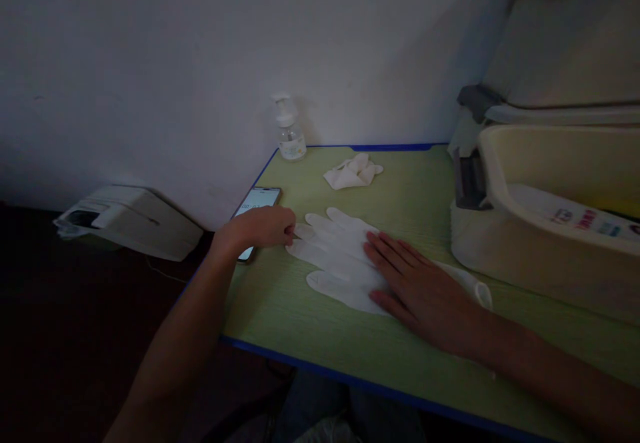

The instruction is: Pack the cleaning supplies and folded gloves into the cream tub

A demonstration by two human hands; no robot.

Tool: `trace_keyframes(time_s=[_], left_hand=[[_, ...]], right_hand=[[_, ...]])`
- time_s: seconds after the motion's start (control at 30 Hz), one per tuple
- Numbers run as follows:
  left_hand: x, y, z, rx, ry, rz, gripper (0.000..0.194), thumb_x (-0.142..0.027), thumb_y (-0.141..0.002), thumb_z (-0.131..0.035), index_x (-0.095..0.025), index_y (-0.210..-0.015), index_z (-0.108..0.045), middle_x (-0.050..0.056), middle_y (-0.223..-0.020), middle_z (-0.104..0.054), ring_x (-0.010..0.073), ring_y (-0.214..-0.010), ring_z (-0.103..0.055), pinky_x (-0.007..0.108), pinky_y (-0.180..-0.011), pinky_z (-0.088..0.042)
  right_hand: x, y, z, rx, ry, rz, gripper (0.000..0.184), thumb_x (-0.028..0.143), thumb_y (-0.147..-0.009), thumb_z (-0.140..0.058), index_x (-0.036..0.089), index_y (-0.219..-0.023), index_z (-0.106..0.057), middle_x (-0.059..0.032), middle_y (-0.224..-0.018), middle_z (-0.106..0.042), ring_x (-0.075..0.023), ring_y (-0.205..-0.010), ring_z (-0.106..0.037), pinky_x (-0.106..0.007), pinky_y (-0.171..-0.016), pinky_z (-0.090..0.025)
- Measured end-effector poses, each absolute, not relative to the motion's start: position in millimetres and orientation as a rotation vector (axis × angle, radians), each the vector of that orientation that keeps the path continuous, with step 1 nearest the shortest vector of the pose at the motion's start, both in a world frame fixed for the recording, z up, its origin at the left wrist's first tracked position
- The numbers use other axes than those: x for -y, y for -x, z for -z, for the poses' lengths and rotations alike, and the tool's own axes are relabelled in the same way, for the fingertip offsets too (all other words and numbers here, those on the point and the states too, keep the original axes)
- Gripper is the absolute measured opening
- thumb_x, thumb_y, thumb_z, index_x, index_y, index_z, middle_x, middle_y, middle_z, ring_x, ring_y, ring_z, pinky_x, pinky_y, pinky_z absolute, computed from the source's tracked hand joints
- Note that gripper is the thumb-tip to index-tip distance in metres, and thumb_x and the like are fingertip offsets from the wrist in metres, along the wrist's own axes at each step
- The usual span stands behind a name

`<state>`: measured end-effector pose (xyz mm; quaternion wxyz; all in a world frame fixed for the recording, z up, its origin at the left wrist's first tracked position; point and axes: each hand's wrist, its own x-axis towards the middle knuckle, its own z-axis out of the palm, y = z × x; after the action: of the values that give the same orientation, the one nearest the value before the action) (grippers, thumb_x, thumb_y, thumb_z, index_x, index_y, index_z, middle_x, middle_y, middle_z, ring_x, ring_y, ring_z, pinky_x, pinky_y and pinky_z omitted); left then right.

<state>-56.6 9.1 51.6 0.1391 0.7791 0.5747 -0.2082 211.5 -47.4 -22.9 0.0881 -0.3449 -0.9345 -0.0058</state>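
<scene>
Pressing the white glove (340,256) flat on the table (275,316) under our right hand (425,296), fingers extended, gripping nothing, we seem to pinch a glove tip in the closed fingers of our left hand (267,226), so overpulling could tear it or jolt the phone (263,196).

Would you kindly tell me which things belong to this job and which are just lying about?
In use: flat white glove under the right hand, left hand at its fingertips.

Probably lying about: clear white-topped bottle; lit rectangular phone; crumpled white bundle; cream plastic bin; pale boxy unit.
</scene>
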Motion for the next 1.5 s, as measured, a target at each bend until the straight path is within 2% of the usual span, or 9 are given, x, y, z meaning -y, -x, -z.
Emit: trace_keyframes(time_s=[0.33,0.5,0.73,0.93,1.03,1.17,1.3,1.5], left_hand=[[-6,47,-55,-1.785,-2.286,0.671,0.018,-0.018,-0.071,-0.05,-0.014,-0.076,-0.066,0.01,-0.08,-0.068,0.0201,-0.069,-0.059,0.027,-0.057,-0.037],[-3,43,-55,-1.869,-2.297,0.691,0.019,-0.017,-0.072,-0.05,-0.013,-0.08,-0.067,0.012,-0.087,-0.068,0.0221,-0.076,-0.061,0.028,-0.061,-0.039],[-9,53,-56,-1.829,-2.256,0.644,0.014,-0.018,-0.073,-0.053,-0.015,-0.076,-0.066,0.007,-0.082,-0.068,0.0182,-0.073,-0.06,0.025,-0.06,-0.038],[19,53,-62,-1.64,-2.21,0.265,0.011,-0.026,-0.076,-0.057,-0.017,-0.078,-0.064,0.001,-0.071,-0.063,0.0135,-0.065,-0.055,0.023,-0.058,-0.035],[42,45,-51,-1.596,-2.198,-0.019,0.012,-0.028,-0.078,-0.054,-0.018,-0.081,-0.062,0.001,-0.074,-0.062,0.0139,-0.068,-0.054,0.024,-0.063,-0.038],[66,37,-24,-1.671,-2.0,-0.305,0.017,-0.032,-0.082,-0.047,-0.019,-0.075,-0.055,0.0,-0.071,-0.058,0.0141,-0.063,-0.049,0.025,-0.06,-0.038],[79,32,-6,-1.748,-1.925,-0.452,0.016,-0.032,-0.081,-0.049,-0.019,-0.073,-0.051,0.002,-0.074,-0.056,0.0157,-0.067,-0.049,0.027,-0.062,-0.038],[80,28,-2,-1.776,-1.891,-0.47,0.015,-0.027,-0.077,-0.053,-0.019,-0.065,-0.047,0.003,-0.077,-0.053,0.0169,-0.071,-0.049,0.029,-0.064,-0.039]], right_hand=[[47,-212,24,2.768,1.03,-0.024,0.06,0.044,-0.093,-0.033,0.003,-0.136,-0.04,-0.0214,-0.144,-0.034,-0.0303,-0.134,-0.031,-0.049,-0.105,-0.036],[47,-214,26,2.741,1.01,-0.06,0.06,0.046,-0.094,-0.031,0.005,-0.137,-0.038,-0.0203,-0.145,-0.033,-0.0288,-0.136,-0.027,-0.049,-0.106,-0.034],[47,-212,23,2.767,1.017,-0.024,0.06,0.044,-0.094,-0.031,0.002,-0.135,-0.041,-0.0225,-0.143,-0.034,-0.0316,-0.134,-0.031,-0.05,-0.104,-0.036],[48,-211,20,2.772,1.039,-0.053,0.059,0.043,-0.093,-0.034,0.002,-0.136,-0.04,-0.022,-0.143,-0.034,-0.0308,-0.134,-0.031,-0.05,-0.104,-0.036],[48,-211,21,2.767,1.037,-0.064,0.059,0.042,-0.092,-0.036,0.002,-0.135,-0.041,-0.0222,-0.144,-0.034,-0.0312,-0.134,-0.03,-0.05,-0.104,-0.036],[49,-211,19,2.768,1.044,-0.067,0.058,0.041,-0.092,-0.036,0.003,-0.136,-0.04,-0.021,-0.144,-0.033,-0.0298,-0.134,-0.03,-0.049,-0.105,-0.035],[49,-210,17,2.787,1.059,-0.051,0.058,0.041,-0.092,-0.038,0.002,-0.135,-0.041,-0.0213,-0.144,-0.034,-0.0308,-0.134,-0.031,-0.048,-0.105,-0.035],[49,-210,18,2.769,1.048,-0.052,0.058,0.041,-0.092,-0.038,0.003,-0.136,-0.04,-0.0212,-0.144,-0.034,-0.0303,-0.134,-0.031,-0.049,-0.105,-0.035]])
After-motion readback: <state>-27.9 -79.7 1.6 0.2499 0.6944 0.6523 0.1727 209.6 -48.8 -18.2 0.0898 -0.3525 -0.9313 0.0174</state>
